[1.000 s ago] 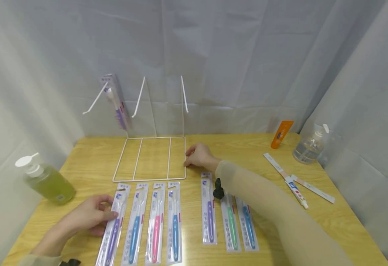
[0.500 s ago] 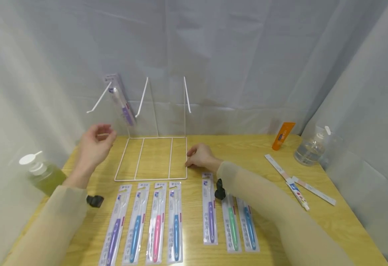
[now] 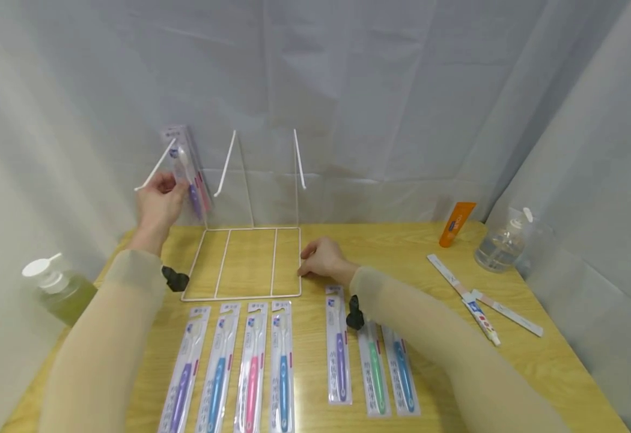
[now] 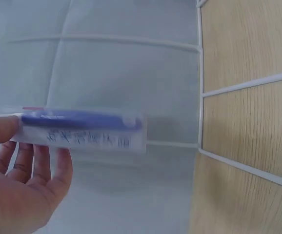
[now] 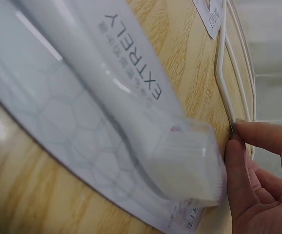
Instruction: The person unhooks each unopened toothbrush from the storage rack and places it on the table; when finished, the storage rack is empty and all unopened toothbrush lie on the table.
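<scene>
A packaged purple toothbrush [image 3: 193, 195] hangs from the left prong of a white wire rack [image 3: 220, 264]. My left hand [image 3: 160, 204] is raised to it. In the left wrist view, the thumb and fingers pinch the clear pack [image 4: 82, 129] near its middle, and its purple handle end sticks out past the fingers. My right hand [image 3: 323, 258] pinches the right side wire of the rack's base between thumb and forefinger. The right wrist view shows this grip on the white wire [image 5: 224, 92] beside a packaged toothbrush [image 5: 116, 97] lying close to the camera.
Several packaged toothbrushes [image 3: 250, 373] lie in a row before the rack; more, including a purple one [image 3: 339, 355], lie under the right forearm. A green soap pump bottle [image 3: 64, 294] stands left. Right are an orange tube [image 3: 456, 225], clear pump bottle [image 3: 502, 243], strips and toothpaste [image 3: 480, 319].
My left hand has left the purple toothbrush at the left end of the row, risen to the rack and taken hold of the hanging pack. The right hand has stayed on the rack.
</scene>
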Motion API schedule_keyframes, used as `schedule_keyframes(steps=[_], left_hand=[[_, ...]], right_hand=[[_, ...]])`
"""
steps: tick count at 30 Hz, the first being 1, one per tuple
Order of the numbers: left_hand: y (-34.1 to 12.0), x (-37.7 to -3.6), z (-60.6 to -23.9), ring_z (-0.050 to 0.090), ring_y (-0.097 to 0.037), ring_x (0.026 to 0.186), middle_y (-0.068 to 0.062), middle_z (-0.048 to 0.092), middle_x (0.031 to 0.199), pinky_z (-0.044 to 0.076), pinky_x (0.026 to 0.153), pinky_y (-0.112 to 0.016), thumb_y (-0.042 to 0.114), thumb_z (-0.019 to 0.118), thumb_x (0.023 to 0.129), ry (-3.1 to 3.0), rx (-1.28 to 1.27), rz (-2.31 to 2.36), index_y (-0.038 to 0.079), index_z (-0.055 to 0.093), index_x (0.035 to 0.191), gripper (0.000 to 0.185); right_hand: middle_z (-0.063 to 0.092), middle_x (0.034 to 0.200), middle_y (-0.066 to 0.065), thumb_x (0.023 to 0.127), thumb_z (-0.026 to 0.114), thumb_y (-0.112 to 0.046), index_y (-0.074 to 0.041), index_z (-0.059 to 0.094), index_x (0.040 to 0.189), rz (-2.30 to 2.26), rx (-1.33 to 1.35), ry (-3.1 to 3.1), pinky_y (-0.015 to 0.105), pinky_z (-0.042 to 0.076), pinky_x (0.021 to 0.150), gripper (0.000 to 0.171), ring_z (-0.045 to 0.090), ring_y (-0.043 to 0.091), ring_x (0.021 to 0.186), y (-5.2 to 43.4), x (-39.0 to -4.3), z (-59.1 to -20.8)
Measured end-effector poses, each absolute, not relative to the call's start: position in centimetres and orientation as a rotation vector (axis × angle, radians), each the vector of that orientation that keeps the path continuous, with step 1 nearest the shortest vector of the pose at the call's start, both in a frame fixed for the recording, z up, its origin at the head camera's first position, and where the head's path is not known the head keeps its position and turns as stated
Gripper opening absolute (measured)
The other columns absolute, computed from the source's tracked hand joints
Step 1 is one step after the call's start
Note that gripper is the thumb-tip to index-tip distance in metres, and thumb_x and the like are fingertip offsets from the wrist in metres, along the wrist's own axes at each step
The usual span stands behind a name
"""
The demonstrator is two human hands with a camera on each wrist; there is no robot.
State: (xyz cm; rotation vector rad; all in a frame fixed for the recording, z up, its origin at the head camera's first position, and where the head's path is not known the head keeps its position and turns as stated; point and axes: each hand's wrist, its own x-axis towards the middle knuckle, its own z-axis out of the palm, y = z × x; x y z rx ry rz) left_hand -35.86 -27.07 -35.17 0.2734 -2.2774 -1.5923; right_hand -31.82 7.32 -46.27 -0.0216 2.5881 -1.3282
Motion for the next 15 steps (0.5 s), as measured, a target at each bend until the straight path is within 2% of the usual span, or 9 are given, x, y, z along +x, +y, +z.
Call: schedule_keyframes(steps=[2, 4, 9, 11, 13, 15], left_hand=[[-26.9, -35.7, -35.1, 0.059, 0.004, 0.089, 0.027, 0.061, 0.087, 0.054, 0.075, -0.008, 0.021, 0.071, 0.108, -2.289, 0.222, -1.606, 0.027, 0.064, 0.104, 0.01], [-26.6, -35.4, -35.0, 0.06, 0.004, 0.09, 0.026, 0.062, 0.09, 0.056, 0.075, -0.009, 0.021, 0.07, 0.109, -2.315, 0.15, -1.598, 0.021, 0.067, 0.11, 0.004], [-26.0, -33.7, -34.8, 0.062, 0.006, 0.081, 0.029, 0.062, 0.084, 0.056, 0.069, -0.01, 0.019, 0.069, 0.109, -2.391, -0.094, -1.507, -0.005, 0.068, 0.121, 0.027], [-26.0, -32.5, -34.8, 0.062, 0.007, 0.078, 0.03, 0.063, 0.083, 0.058, 0.067, -0.011, 0.019, 0.07, 0.109, -2.463, -0.169, -1.463, -0.009, 0.068, 0.123, 0.031], [-26.1, -30.8, -35.0, 0.064, 0.006, 0.079, 0.023, 0.069, 0.086, 0.062, 0.068, -0.014, 0.017, 0.069, 0.11, -2.556, -0.225, -1.431, -0.011, 0.069, 0.125, 0.032], [-26.6, -28.9, -35.2, 0.066, 0.003, 0.081, 0.009, 0.076, 0.096, 0.065, 0.069, -0.019, 0.017, 0.068, 0.111, -2.679, -0.247, -1.396, -0.011, 0.068, 0.13, 0.034]], right_hand=[[0.079, 0.092, 0.006, 0.079, 0.1, -0.006, -0.005, 0.082, 0.108, -1.335, -0.029, 2.58, 0.017, 0.056, 0.06, 0.035, 0.068, 0.01, 0.07, 7.4, -31.9, -46.2], [0.078, 0.089, 0.005, 0.078, 0.099, -0.004, -0.004, 0.082, 0.109, -1.346, -0.04, 2.569, 0.017, 0.058, 0.06, 0.035, 0.068, 0.009, 0.067, 7.4, -31.9, -46.1], [0.076, 0.082, 0.002, 0.077, 0.098, -0.001, -0.002, 0.082, 0.107, -1.365, -0.043, 2.56, 0.019, 0.063, 0.058, 0.034, 0.068, 0.007, 0.06, 7.4, -32.1, -46.0], [0.075, 0.082, 0.002, 0.077, 0.098, 0.0, -0.002, 0.082, 0.107, -1.37, -0.038, 2.553, 0.019, 0.063, 0.058, 0.035, 0.068, 0.007, 0.059, 7.4, -32.1, -46.0], [0.076, 0.083, 0.003, 0.077, 0.098, -0.001, -0.002, 0.082, 0.108, -1.363, -0.038, 2.55, 0.019, 0.063, 0.058, 0.035, 0.069, 0.007, 0.06, 7.3, -32.2, -45.9], [0.078, 0.087, 0.005, 0.078, 0.099, -0.002, -0.003, 0.082, 0.109, -1.356, -0.043, 2.549, 0.019, 0.063, 0.059, 0.035, 0.069, 0.008, 0.061, 7.3, -32.3, -45.8]])
